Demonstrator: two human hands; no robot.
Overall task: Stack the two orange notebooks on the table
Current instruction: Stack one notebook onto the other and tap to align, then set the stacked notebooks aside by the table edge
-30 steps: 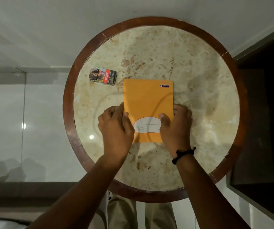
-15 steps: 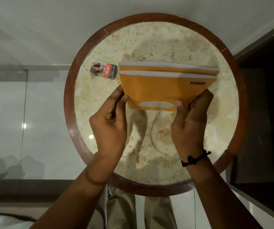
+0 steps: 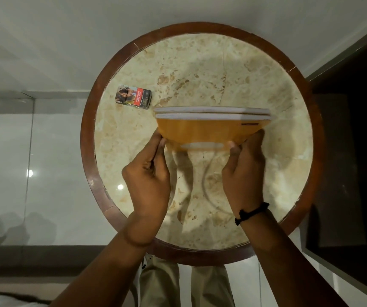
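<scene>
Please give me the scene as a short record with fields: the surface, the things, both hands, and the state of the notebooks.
surface: round marble table with brown wooden rim
held things: two orange paper notebooks, together, tilted, white page edges facing the camera
left hand: grips their left edge
right hand: grips their right edge, black cord bracelet on wrist
other thing: small printed cardboard packet, lying flat left of the notebooks
</scene>
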